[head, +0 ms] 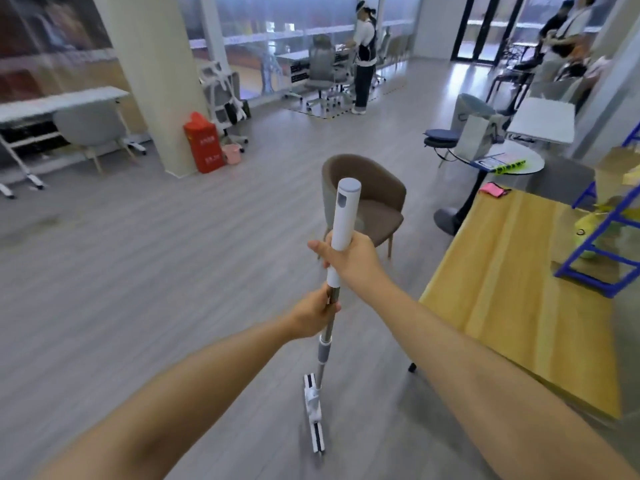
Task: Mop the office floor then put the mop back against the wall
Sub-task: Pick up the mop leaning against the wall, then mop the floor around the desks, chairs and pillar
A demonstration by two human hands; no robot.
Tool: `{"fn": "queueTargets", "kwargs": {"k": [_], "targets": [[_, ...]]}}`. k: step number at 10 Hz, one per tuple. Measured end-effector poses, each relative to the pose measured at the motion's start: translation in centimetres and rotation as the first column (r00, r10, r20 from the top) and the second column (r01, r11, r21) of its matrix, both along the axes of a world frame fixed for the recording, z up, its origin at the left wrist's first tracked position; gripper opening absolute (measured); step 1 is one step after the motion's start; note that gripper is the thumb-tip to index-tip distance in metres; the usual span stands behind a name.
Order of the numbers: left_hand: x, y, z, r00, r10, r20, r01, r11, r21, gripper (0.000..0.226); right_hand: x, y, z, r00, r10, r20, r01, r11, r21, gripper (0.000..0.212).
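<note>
Mopping is judged to be under way, not finished. The mop (333,277) is held nearly upright in the near centre of the scene, and its flat head (314,410) is laid on the grey plank floor (138,271) just ahead of the person. The right hand (349,259) is wrapped round the white upper grip, and the left hand (313,315) is clenched round the metal shaft just below it; the mop is grasped by both, and neither is released. No wet streak or sheen that would mark cleaned boards can be made out, so how much of the floor is done cannot be told. A wide stretch of floor is seen to the left and far ahead, toward the pillar (156,64) and the red box (202,143) at its foot. A brown chair (374,199) stands just beyond the mop, and a wooden counter (512,289) lies close on the right; care with the head is judged to be needed around both. The return of the mop to a wall is not yet begun, and the spot meant for it cannot be identified.
</note>
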State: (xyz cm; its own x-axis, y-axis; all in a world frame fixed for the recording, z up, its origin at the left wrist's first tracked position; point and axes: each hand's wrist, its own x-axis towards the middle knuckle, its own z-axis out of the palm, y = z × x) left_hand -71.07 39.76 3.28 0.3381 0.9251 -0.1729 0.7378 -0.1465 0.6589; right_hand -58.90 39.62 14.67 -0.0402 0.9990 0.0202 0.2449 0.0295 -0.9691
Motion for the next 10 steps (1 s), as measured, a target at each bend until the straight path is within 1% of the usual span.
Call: {"fn": "queueTargets", "kwargs": {"k": [1, 2, 3, 4, 5, 6, 7, 8, 9, 10], "targets": [[-4.5, 1.4, 0.2, 0.994, 0.098, -0.045, -0.098, 0.995, -0.002, 0.010, -5.2, 1.6, -0.8, 0.997, -0.062, -0.052, 0.061, 0.998, -0.013, 0.037], [-7.4, 1.4, -0.6, 0.963, 0.262, -0.066, -0.261, 0.965, 0.026, 0.010, -9.1, 1.7, -2.2, 0.983, -0.128, -0.130, 0.126, 0.992, -0.023, 0.037], [-9.5, 0.6, -4.1, 0.897, 0.439, -0.043, -0.438, 0.898, 0.036, 0.017, -11.0, 0.7, -5.0, 0.983, -0.073, -0.167, 0.061, 0.995, -0.074, 0.038], [-9.9, -2.1, -7.5, 0.846, 0.534, -0.002, -0.534, 0.845, 0.037, 0.013, -10.0, -1.4, -8.0, 0.991, 0.084, -0.106, -0.102, 0.981, -0.168, 0.030], [-8.4, -6.4, -10.5, 0.786, 0.612, 0.084, -0.614, 0.789, -0.010, 0.031, -7.0, -4.3, -11.3, 0.924, 0.381, -0.014, -0.372, 0.894, -0.248, 0.022], [-6.6, -8.9, -14.2, 0.770, 0.636, 0.046, -0.630, 0.770, -0.096, 0.031, -1.3, -5.3, -13.7, 0.778, 0.626, 0.047, -0.600, 0.764, -0.237, 0.015], [-4.2, -9.6, -17.4, 0.818, 0.575, -0.030, -0.575, 0.818, 0.012, 0.032, 2.3, -4.8, -14.9, 0.599, 0.775, 0.199, -0.720, 0.631, -0.290, 0.036], [0.3, -11.8, -18.9, 0.862, 0.499, -0.090, -0.502, 0.865, -0.014, 0.024, 8.0, -6.1, -14.6, 0.475, 0.844, 0.247, -0.676, 0.530, -0.512, 0.023], [3.4, -13.2, -21.7, 0.863, 0.488, -0.132, -0.489, 0.872, 0.027, 0.025, 11.3, -6.7, -16.5, 0.464, 0.858, 0.219, -0.644, 0.496, -0.582, 0.027], [7.1, -14.3, -24.2, 0.882, 0.423, -0.208, -0.429, 0.903, 0.022, 0.024, 14.8, -7.9, -18.1, 0.546, 0.829, 0.120, -0.570, 0.473, -0.672, 0.039]]}}
